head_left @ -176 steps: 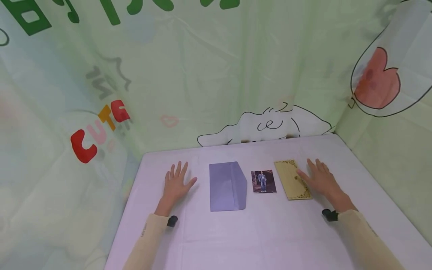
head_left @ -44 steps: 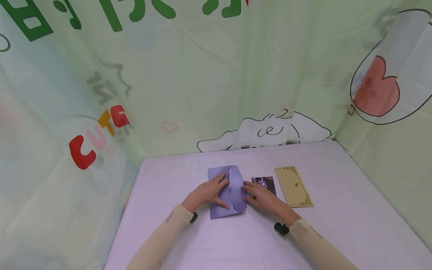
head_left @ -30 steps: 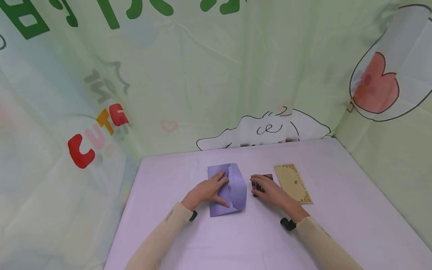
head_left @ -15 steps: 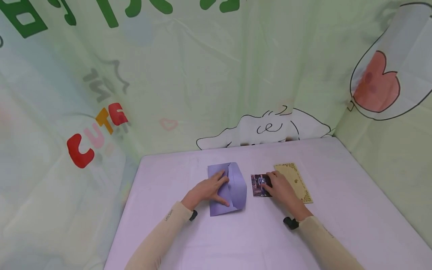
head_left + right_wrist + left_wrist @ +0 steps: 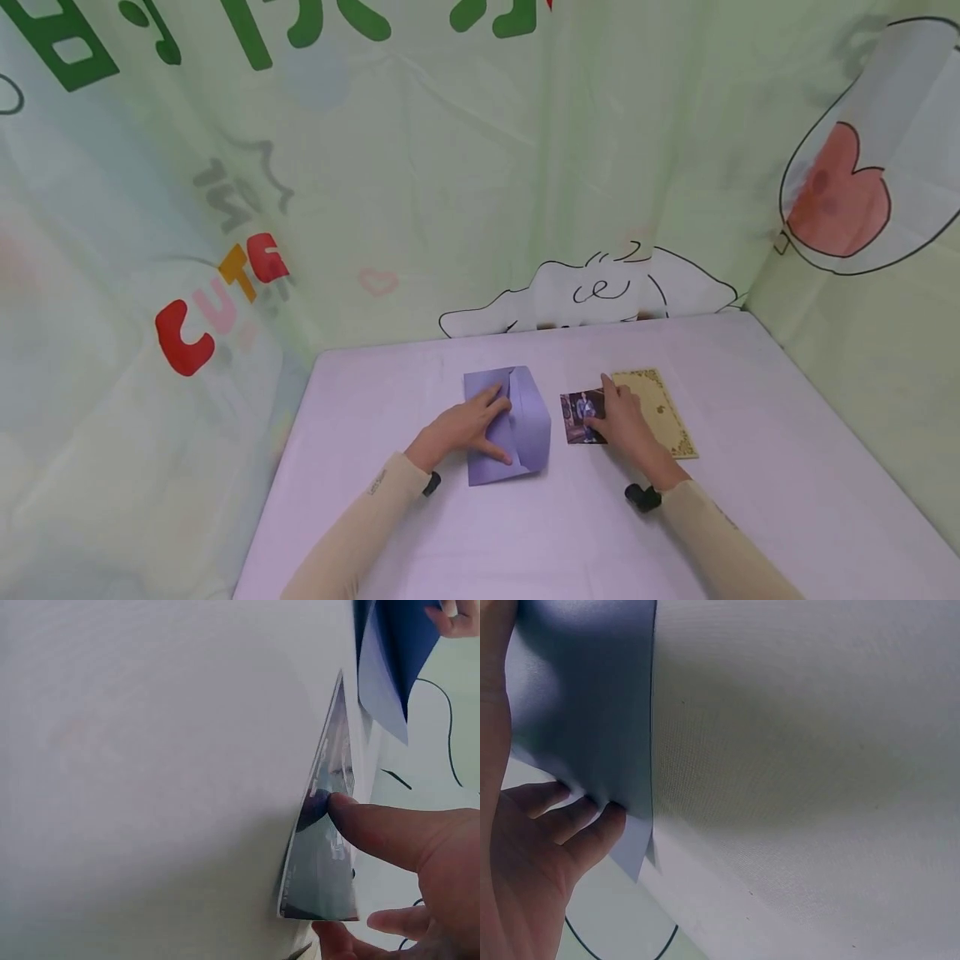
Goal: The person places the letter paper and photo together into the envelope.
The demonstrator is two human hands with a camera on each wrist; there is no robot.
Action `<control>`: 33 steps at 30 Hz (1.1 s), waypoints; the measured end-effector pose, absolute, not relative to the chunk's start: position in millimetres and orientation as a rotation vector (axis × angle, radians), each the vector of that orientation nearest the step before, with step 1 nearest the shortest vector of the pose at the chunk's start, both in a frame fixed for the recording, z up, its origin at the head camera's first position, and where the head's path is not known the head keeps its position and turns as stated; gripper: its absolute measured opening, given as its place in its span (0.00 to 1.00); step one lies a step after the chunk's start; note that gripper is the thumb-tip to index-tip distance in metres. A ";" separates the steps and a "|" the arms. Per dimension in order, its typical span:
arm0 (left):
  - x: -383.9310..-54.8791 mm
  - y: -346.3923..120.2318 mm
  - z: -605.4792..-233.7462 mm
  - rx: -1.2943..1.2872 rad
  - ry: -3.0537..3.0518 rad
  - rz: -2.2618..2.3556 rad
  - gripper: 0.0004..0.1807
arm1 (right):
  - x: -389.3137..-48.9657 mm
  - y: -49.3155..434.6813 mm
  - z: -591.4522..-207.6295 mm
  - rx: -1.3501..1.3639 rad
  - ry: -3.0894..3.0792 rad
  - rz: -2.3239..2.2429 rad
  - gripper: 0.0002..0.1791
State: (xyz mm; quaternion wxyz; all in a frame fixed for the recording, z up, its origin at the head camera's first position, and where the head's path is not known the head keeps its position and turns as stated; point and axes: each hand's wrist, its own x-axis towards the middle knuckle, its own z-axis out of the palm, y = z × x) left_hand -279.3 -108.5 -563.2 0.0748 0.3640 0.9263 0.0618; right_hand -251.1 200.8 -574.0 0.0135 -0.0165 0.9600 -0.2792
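Note:
A purple envelope (image 5: pixel 533 417) lies on the table, its flap unfolded to the right and its mouth gaping a little. Across its pocket my left hand (image 5: pixel 463 427) spreads thumb and fingers, squeezing the paper between them; the left wrist view shows bent fingertips (image 5: pixel 615 817) against the envelope (image 5: pixel 607 697). To the right is a small printed photo (image 5: pixel 577 417) of a standing person. My right hand (image 5: pixel 630 425) grips its right edge. In the right wrist view the thumb lies on top of the photo (image 5: pixel 315 877), with fingers at its edge, partly hidden.
A gold card (image 5: pixel 663 417) with ornate corners lies just right of the photo, partly behind my right hand. The table (image 5: pixel 525 542) has a pale lilac cover. Behind it hangs a green printed curtain (image 5: pixel 465 167).
My right hand has left the envelope's flap, moved right over the photo and taken its right edge. My left hand has stayed on the envelope, and its mouth still gapes.

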 end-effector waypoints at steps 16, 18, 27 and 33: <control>-279.4 -109.7 -568.3 1.076 2.776 0.214 0.49 | -257.5 218.0 -573.1 -0.022 2.836 -1.173 0.19; -279.1 -109.9 -568.8 1.066 2.777 0.227 0.48 | -258.7 220.4 -573.6 0.005 2.816 -1.211 0.17; -278.7 -108.5 -565.7 1.067 2.773 0.222 0.49 | -266.3 230.1 -569.9 -0.061 2.795 -1.260 0.14; -279.3 -108.0 -562.9 1.056 2.769 0.201 0.49 | -271.2 226.1 -556.3 -0.105 2.782 -1.257 0.15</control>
